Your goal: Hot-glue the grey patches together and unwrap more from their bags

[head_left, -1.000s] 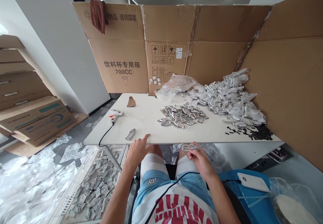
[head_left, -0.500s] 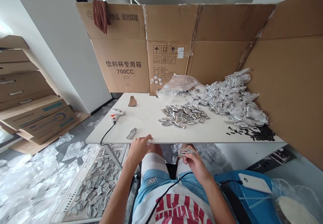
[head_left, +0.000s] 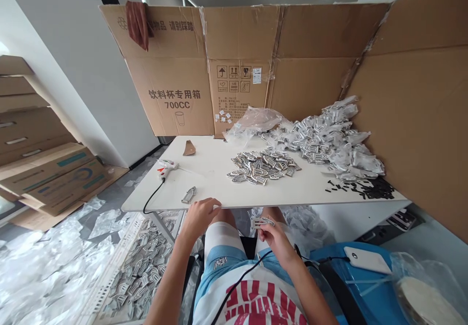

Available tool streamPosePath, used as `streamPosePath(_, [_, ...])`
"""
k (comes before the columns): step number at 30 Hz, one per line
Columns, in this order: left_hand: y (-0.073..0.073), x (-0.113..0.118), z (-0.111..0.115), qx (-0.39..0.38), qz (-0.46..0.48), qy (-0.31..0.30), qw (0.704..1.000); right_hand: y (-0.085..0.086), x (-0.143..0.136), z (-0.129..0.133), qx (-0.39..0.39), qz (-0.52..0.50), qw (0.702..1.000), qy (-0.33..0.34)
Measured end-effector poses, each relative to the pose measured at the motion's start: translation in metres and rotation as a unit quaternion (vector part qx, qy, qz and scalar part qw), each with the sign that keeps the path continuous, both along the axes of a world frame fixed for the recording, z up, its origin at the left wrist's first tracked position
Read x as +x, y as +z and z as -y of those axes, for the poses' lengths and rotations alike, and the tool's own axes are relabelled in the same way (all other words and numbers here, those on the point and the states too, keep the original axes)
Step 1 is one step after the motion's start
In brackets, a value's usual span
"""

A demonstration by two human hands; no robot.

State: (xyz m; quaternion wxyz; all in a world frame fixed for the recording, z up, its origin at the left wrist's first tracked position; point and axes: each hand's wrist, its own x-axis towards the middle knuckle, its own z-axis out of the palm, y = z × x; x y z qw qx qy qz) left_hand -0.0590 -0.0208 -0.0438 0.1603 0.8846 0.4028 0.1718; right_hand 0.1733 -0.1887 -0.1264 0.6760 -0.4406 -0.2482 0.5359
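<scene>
My right hand (head_left: 276, 239) is closed on a small grey slotted part (head_left: 259, 223), held over my lap just below the table's front edge. The part has a rounded end and long openings; my fingers cover one end. My left hand (head_left: 201, 216) lies over the front edge of the white table (head_left: 215, 169), fingers stretched out, with no part visible in it. Just beyond those fingers lies a single grey slotted part (head_left: 189, 195). A heap of similar slotted parts (head_left: 261, 166) sits at the middle of the table.
A glue gun (head_left: 167, 168) with a black cord lies at the left, near a brown cardboard scrap (head_left: 189, 148). Bagged parts (head_left: 329, 139) and small black strips (head_left: 378, 188) are at the right. Cardboard walls (head_left: 241, 37) stand behind. A crate of parts (head_left: 141, 271) is below left.
My right hand has moved slightly left with the slotted part, which looks more level. My left hand stays at the table edge with its fingers a little flatter. The view has shifted slightly.
</scene>
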Motion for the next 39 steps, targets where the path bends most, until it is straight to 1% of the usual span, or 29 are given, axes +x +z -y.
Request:
streamPosePath(3, [-0.001,0.001,-0.001,0.012,-0.007,-0.009,1.000,0.000,-0.001,0.000,0.005,0.001,1.000,0.009])
streamPosePath(8, [0.000,0.000,0.000,-0.008,0.013,-0.015,1.000,0.009,-0.004,0.004,0.000,0.004,1.000,0.013])
streamPosePath(11, [0.001,0.000,0.000,-0.016,0.019,-0.011,1.000,0.010,-0.004,0.005,0.002,0.000,1.000,0.010])
streamPosePath(15, [0.000,0.000,0.001,0.000,0.023,-0.017,1.000,0.007,-0.003,0.004,0.000,-0.001,1.000,0.010])
streamPosePath(20, [-0.004,0.000,0.000,0.030,0.063,-0.028,0.997,0.004,-0.003,0.005,0.009,-0.007,1.000,0.014])
streamPosePath(22, [-0.005,0.000,-0.001,0.037,0.060,-0.030,0.997,0.004,-0.003,0.005,0.015,-0.005,1.000,0.014])
streamPosePath(27, [-0.006,0.000,-0.001,0.026,0.013,-0.031,0.999,0.002,-0.004,0.005,0.019,-0.007,1.000,0.013])
streamPosePath(31, [-0.004,0.001,0.000,0.010,-0.005,-0.022,1.000,-0.001,-0.002,0.004,0.014,-0.013,1.000,0.013])
streamPosePath(36, [-0.002,0.004,0.000,0.011,0.018,-0.029,0.999,-0.001,-0.001,0.005,0.012,-0.019,1.000,0.012])
streamPosePath(39, [-0.003,0.005,0.001,0.016,0.032,-0.020,0.999,0.000,-0.002,0.006,0.007,-0.021,1.000,0.012])
